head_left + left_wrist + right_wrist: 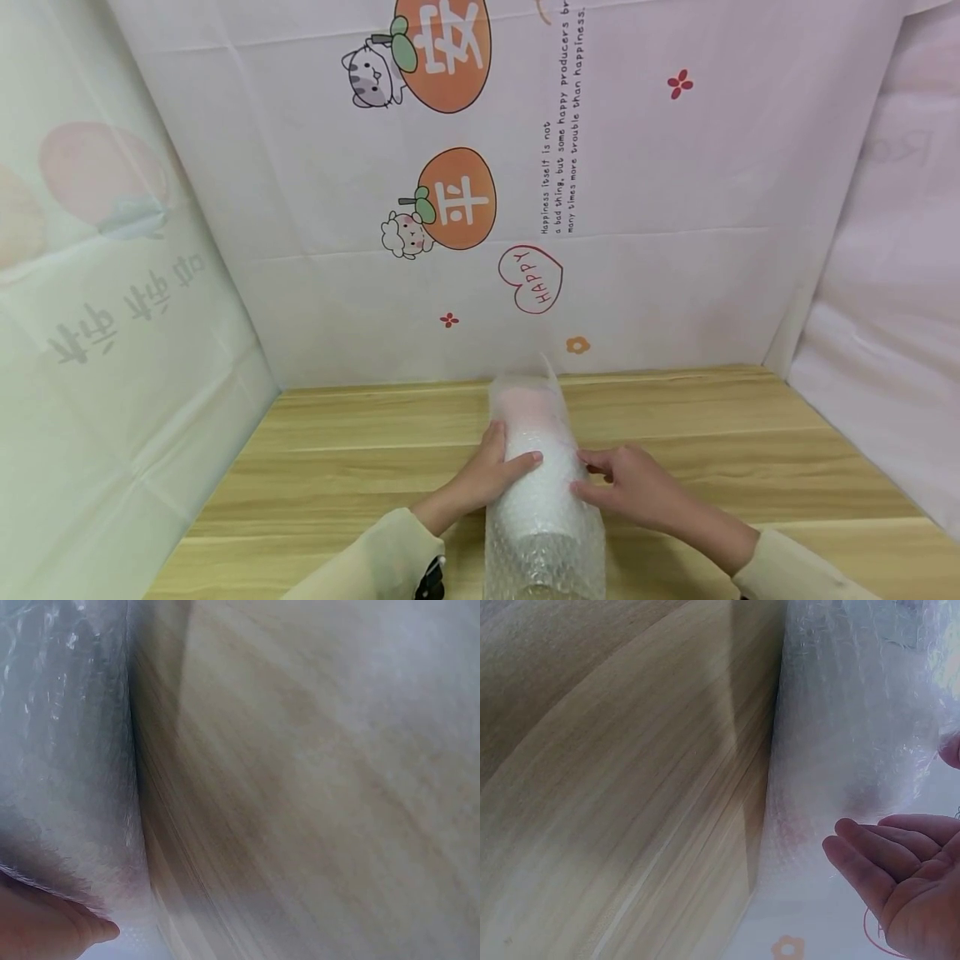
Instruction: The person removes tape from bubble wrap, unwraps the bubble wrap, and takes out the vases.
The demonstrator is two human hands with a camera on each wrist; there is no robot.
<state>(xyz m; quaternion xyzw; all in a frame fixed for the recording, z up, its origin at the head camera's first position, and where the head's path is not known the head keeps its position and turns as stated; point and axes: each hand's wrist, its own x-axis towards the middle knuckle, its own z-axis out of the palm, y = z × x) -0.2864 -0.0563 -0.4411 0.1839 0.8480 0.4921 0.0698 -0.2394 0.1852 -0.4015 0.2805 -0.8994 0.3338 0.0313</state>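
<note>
A bubble-wrapped roll (536,492) lies lengthwise on the wooden table, its far part pinkish and its near end see-through. What is inside cannot be made out. My left hand (491,471) grips the roll from the left, thumb across the top and fingers down its side; in the left wrist view part of that hand (52,922) is against the bubble wrap (67,735). On the other side, my right hand (637,487) touches the roll with thumb and forefinger. The right wrist view shows its fingers (877,859) fairly straight, beside the bubble wrap (847,712).
The wooden table (712,425) extends to both sides of the roll. Behind it hangs a white printed cloth (660,250), with more cloth at the left (112,417) and right (885,350). A loose wrap corner stands up at the roll's far end.
</note>
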